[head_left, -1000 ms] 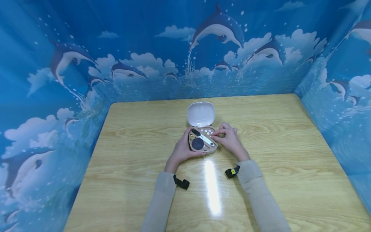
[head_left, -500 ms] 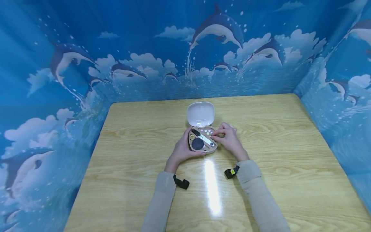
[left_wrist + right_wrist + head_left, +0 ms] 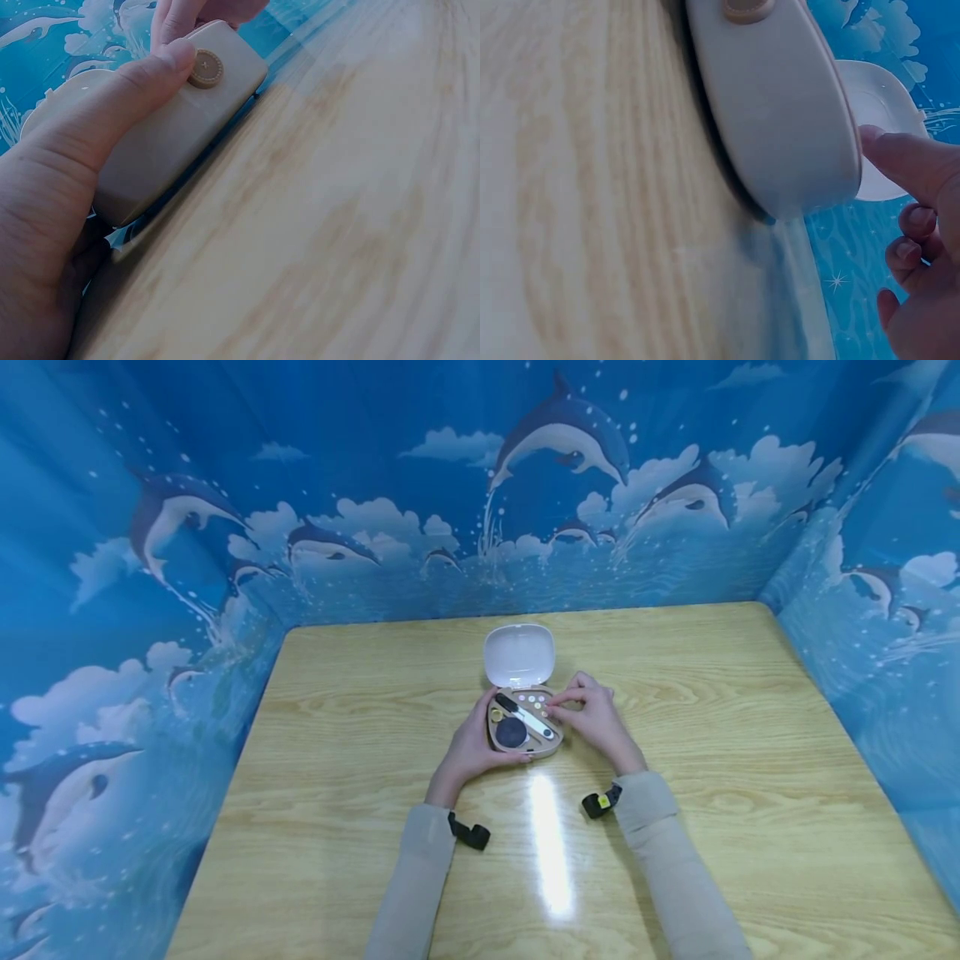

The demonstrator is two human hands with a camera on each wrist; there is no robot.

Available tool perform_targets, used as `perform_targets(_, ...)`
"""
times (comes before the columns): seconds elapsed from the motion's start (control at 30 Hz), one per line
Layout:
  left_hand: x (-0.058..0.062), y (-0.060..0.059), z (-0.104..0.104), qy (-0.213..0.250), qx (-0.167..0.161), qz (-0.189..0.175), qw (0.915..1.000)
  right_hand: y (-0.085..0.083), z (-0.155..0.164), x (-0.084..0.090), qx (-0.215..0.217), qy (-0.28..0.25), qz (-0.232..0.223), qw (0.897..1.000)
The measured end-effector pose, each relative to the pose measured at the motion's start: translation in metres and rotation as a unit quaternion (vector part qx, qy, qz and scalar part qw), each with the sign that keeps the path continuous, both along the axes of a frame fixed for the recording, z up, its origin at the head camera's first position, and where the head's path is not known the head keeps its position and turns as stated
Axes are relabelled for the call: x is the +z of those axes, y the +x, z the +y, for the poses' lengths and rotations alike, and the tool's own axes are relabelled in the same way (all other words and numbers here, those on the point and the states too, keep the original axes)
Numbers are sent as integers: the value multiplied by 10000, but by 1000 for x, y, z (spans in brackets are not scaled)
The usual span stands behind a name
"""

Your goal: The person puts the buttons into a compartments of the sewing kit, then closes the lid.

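A small sewing kit case [image 3: 546, 748] lies on the table with its white lid [image 3: 520, 655] raised. My left hand [image 3: 472, 745] grips its left side, thumb along the front wall beside a brown button-shaped catch [image 3: 207, 70]. My right hand [image 3: 594, 717] is over the right compartment, thumb and forefinger at several small pale buttons [image 3: 537, 706]. Whether a button is between those fingertips I cannot tell. In the right wrist view the right thumb [image 3: 907, 157] reaches the case's rim, other fingers curled. Inside are a white tool with a black end [image 3: 534, 723], a dark disc [image 3: 512, 732] and a gold-coloured round piece [image 3: 497, 715].
The wood-grain table [image 3: 360, 693] extends around the case on all sides, with a bright glare strip [image 3: 551, 843] in front. A blue dolphin-print curtain [image 3: 420, 568] stands behind and at both sides. Black camera straps [image 3: 471, 836] sit at the wrists.
The right thumb and forefinger have shifted slightly and spread a little apart over the buttons. The left hand and the case have stayed in place.
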State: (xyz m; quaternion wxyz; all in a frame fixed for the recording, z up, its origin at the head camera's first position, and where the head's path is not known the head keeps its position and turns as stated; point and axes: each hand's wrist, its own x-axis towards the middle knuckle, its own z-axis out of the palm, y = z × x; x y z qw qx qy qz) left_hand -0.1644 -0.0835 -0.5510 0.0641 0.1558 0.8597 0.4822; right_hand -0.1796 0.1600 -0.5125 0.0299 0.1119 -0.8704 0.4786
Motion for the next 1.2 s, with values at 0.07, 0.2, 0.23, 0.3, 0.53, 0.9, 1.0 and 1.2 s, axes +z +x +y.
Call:
perform_targets(0.07, 0, 0, 0, 21, 0, -13, 10000, 0, 0, 3, -31, -120, -100, 9999)
perform_targets(0.2, 0, 0, 0, 43, 0, -15, 10000, -1, 1, 9, -85, -480, -210, 9986)
perform_targets(0.23, 0, 0, 0, 47, 0, -16, 10000, -1, 2, 10, -110, -539, -211, 9983)
perform_targets(0.3, 0, 0, -1, 66, -3, -6, 10000, -3, 4, 12, -165, -631, -164, 9977)
perform_targets(0.53, 0, 0, -1, 68, -1, -2, 10000, -8, 2, 18, -552, -1119, -271, 9918)
perform_targets(0.9, -2, 0, -1, 102, 5, 76, 9999, -20, -9, 35, -315, -2568, -1436, 9552)
perform_targets(1.0, -2, 0, -1, 73, -5, 76, 9999, -28, -9, 27, -240, -2631, -1721, 9490)
perform_targets(1.2, -2, -1, -2, 67, -9, 45, 10000, -39, -15, 31, 159, -2929, -2009, 9347)
